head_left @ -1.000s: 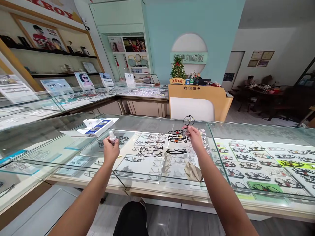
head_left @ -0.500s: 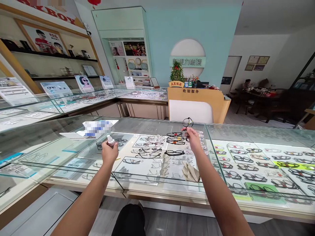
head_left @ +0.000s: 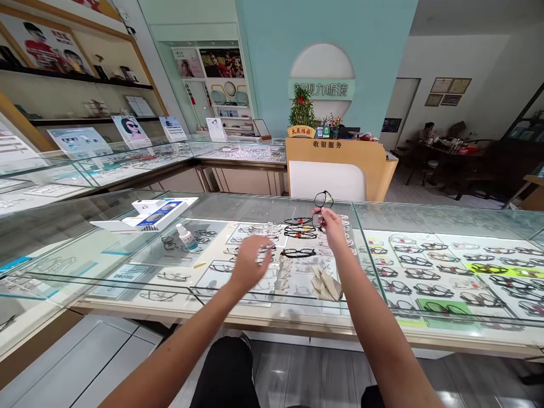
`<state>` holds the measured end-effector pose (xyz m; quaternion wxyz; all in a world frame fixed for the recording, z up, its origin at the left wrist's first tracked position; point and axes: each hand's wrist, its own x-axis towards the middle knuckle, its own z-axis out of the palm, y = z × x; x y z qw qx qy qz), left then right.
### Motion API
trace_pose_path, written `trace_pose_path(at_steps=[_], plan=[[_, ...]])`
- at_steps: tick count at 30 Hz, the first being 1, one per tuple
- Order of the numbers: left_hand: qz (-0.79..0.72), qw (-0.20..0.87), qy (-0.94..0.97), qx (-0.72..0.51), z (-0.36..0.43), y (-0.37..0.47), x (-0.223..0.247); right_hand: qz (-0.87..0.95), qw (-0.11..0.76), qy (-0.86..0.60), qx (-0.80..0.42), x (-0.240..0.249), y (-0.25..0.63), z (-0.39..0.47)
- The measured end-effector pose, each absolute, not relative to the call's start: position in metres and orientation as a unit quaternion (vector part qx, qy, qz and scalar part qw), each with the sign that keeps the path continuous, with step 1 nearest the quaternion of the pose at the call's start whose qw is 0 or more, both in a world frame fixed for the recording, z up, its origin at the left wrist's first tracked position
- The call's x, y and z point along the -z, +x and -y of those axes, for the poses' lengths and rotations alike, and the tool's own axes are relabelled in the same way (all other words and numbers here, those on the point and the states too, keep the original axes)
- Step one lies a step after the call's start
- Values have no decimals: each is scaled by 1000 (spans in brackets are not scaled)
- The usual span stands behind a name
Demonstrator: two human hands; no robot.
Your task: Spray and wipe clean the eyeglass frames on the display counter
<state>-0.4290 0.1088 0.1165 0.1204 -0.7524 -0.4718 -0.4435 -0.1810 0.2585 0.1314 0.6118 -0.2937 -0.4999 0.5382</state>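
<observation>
Above the glass counter, my right hand [head_left: 332, 228] grips a pair of dark-framed eyeglasses [head_left: 323, 200], held with one lens above the other. My left hand [head_left: 251, 263] hovers over the middle of the counter, thumb and fingers apart, holding nothing. To its left a small white spray bottle [head_left: 187, 237] stands on the glass. A crumpled beige cloth [head_left: 326, 284] lies on the counter below my right hand. Between the hands sits a pair of black eyeglasses [head_left: 298, 253], with several more dark frames [head_left: 301, 229] in a row behind it.
An open white box [head_left: 159, 215] rests at the counter's back left. Under the glass, rows of eyeglasses fill the display case [head_left: 450, 266] on the right. A wooden cashier desk [head_left: 340, 148] with a plant stands beyond the counter. People sit at a table far right.
My left hand has let go of the spray bottle, leaving it standing on the counter, and has moved right. My right hand keeps hold of the eyeglasses. The view has tilted slightly down.
</observation>
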Motion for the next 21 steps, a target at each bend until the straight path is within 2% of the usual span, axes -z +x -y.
trace_pose_path(at_steps=[3, 7, 10, 14, 21], plan=[[321, -5, -899, 299, -100, -359, -110, 502, 611, -294, -538, -131, -181, -259], [248, -32, -952, 177, -104, -308, -102, 509, 604, -295, -538, -132, -181, -258], [247, -50, -958, 139, -111, -303, -98, 510, 603, -301, -534, -134, -181, -258], [279, -126, -937, 170, -109, -316, -98, 513, 603, -301, -532, -135, -182, -258], [399, -460, -717, 341, -114, -353, -131, 508, 605, -303, -533, -133, -185, -261]])
